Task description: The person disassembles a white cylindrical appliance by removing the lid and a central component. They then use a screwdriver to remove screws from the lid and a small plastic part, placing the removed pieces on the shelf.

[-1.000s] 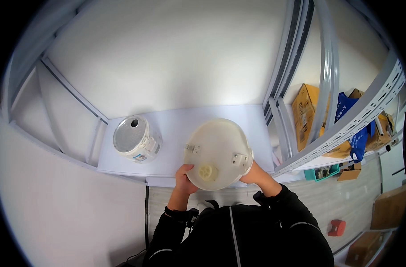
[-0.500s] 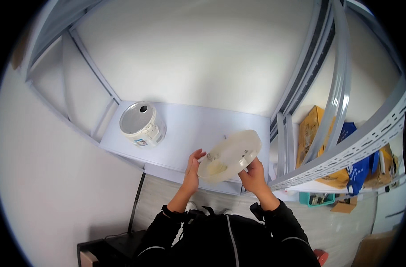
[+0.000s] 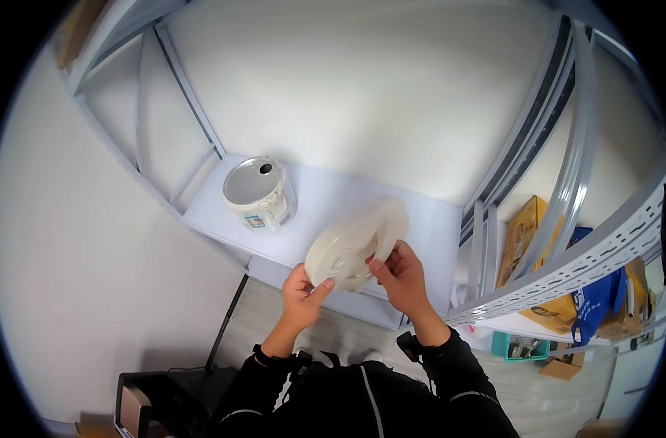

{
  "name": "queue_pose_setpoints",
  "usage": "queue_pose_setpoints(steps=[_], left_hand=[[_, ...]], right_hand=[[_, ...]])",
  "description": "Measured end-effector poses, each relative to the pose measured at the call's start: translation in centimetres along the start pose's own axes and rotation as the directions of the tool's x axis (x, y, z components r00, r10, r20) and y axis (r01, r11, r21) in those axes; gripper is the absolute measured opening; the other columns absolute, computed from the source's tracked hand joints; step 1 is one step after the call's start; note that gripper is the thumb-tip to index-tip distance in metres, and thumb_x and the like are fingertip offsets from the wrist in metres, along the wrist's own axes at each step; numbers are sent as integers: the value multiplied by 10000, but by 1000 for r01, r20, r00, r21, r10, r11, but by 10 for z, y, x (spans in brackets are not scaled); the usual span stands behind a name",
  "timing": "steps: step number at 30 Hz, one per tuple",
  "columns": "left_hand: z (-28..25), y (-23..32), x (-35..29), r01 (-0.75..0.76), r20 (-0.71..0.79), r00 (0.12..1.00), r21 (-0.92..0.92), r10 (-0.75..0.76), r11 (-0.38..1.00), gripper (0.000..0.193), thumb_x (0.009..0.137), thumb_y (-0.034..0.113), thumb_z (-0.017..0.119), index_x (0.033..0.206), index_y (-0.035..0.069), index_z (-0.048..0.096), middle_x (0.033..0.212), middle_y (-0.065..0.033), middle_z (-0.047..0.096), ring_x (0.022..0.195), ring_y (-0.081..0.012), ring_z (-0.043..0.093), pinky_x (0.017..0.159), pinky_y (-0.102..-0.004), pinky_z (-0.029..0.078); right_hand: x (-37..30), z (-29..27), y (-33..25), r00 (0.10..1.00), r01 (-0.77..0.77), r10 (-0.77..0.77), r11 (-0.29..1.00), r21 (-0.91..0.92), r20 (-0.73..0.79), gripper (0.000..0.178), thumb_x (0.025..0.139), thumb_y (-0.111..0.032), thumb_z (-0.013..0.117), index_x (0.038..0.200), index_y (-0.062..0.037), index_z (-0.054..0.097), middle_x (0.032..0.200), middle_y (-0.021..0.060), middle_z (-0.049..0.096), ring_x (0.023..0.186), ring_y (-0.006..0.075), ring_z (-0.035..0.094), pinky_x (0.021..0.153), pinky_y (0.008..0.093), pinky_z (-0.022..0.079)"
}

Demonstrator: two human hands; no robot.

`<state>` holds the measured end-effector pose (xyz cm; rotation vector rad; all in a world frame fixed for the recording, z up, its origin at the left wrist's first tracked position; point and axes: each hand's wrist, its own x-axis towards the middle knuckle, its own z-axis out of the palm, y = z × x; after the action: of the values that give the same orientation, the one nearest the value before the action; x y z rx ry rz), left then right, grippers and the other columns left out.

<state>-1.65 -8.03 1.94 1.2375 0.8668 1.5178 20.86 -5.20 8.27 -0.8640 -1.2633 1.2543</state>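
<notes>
I hold an off-white, rounded, shallow plastic piece [image 3: 333, 247] tilted in both hands, raised over the six o'clock edge of the white flat shelf [image 3: 347, 186]. My left hand [image 3: 302, 297] pinches its rim at about seven o'clock, thumb on the upper face; my right hand [image 3: 400, 277] grasps the edge at about four, thumb and fingers beside an opening. The far end, toward one o'clock, is blurred.

I judge it light for its breadth, thin-walled and fairly stiff with a little give. Smooth plastic like this could slip, so opposite sides of the rim seem the best hold, and a hard squeeze might bend or crack it.

At ten o'clock from it, a white cylindrical plastic bucket [image 3: 276, 206] with a grey top and a dark round hole stands upright on the shelf, well apart from my hands. The shelf sits in a pale grey metal rack [image 3: 599, 253] against a white wall [image 3: 347, 87]. Toward three o'clock are yellow cardboard boxes [image 3: 521, 237] and a blue bag [image 3: 596, 306]; toward four, a teal open bin [image 3: 500, 345].
</notes>
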Motion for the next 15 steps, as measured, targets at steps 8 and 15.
queue_pose_setpoints(steps=[8,15], left_hand=[[-109,31,-9,-75,-2,997,132,76,988,395,928,-89,768,1290,-21,625,1252,-112,734,1143,-161,692,1002,-333,551],[-217,67,-25,-57,-33,997,190,65,980,385,919,-69,781,1277,-32,646,1231,-110,739,1122,-164,691,997,-336,547]], right_hand=[[-11,96,-4,962,267,-221,887,-376,161,461,919,-82,807,1322,-22,592,949,62,728,788,143,663,743,300,534],[-14,195,1,956,288,-193,766,-575,221,493,848,-99,887,1249,-44,605,1043,89,713,847,171,670,820,303,539]])
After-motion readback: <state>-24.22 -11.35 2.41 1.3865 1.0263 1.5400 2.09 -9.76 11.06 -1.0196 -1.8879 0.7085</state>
